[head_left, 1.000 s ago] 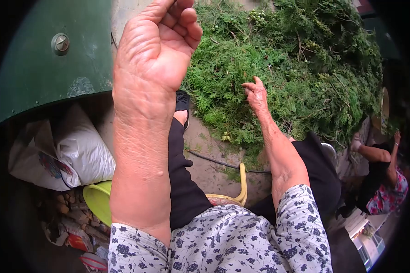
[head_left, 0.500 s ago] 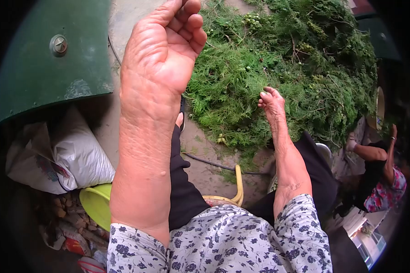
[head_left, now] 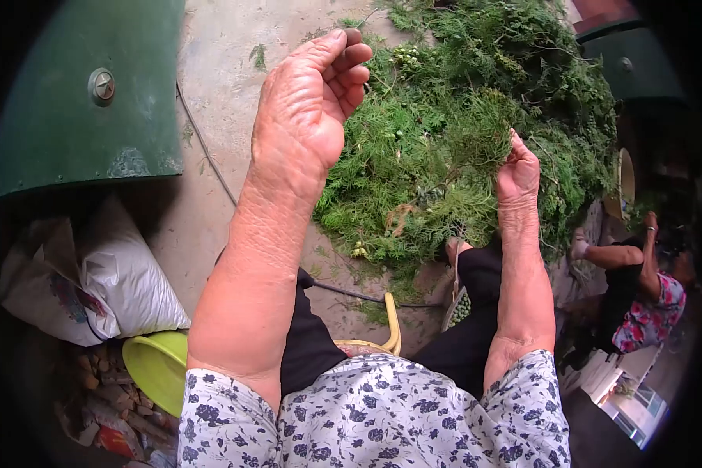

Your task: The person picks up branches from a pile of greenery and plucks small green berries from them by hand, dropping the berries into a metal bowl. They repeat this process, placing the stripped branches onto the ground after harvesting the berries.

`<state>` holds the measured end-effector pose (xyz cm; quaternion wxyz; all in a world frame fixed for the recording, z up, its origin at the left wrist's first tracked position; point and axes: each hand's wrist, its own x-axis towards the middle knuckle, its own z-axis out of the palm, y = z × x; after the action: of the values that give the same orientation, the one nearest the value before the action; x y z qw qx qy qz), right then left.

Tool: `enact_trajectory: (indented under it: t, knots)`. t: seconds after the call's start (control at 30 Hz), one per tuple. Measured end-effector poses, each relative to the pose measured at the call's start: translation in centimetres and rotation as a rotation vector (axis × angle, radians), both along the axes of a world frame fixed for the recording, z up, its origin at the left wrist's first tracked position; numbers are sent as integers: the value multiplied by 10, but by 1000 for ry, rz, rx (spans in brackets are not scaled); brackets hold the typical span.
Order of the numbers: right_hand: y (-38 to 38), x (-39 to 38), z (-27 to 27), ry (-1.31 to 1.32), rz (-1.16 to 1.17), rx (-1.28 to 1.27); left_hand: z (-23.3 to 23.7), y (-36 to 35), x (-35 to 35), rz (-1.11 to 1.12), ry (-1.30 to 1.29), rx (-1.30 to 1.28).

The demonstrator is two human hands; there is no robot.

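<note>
A large heap of green conifer branches [head_left: 413,148] lies on the concrete ground in front of me. My left hand [head_left: 316,97] is raised near its left edge, palm turned right, fingers curled in; whether anything is between the fingertips is hidden. On the right, my right hand [head_left: 519,170] pinches a leafy green sprig [head_left: 487,129] held over the heap. Small pale green cones [head_left: 407,56] show among the foliage. Beside my right leg, a container with small green cones [head_left: 461,310] is partly visible.
A green metal panel [head_left: 86,86] is at upper left, above a white sack [head_left: 129,273] and a lime-green basin [head_left: 160,366]. A yellow curved chair part [head_left: 392,324] stands between my legs. Another person [head_left: 651,304] sits at far right. A dark cable [head_left: 210,152] crosses the ground.
My right hand has moved right and now holds a sprig. My left hand has moved lower and slightly right in view. More of the cone container shows.
</note>
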<state>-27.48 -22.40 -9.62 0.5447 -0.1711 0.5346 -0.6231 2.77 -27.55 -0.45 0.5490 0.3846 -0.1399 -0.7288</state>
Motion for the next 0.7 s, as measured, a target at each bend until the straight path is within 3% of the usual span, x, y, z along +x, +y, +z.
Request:
enact_trajectory:
  t: [0.07,0.23,0.4,0.47,0.5,0.6,0.67,0.7]
  knots:
    - [1,16,41,-198,48,-77,5,4,-7,-34,-44,-43]
    - [6,2,55,-437,235,-320,10,13,-27,-287,-241,-164]
    - [17,18,73,-323,209,-350,11,24,-44,-600,-456,-402]
    - [17,34,80,-189,62,-264,12,30,-48,-702,-481,-430]
    - [14,36,81,-334,99,-257,13,33,-50,-729,-487,-432]
    - [10,52,91,-349,111,-258,10,38,-54,-760,-490,-454]
    - [8,57,92,-366,96,-225,14,40,-58,-656,-403,-564]
    - [6,61,95,-333,103,-212,7,37,-59,-657,-602,-693]
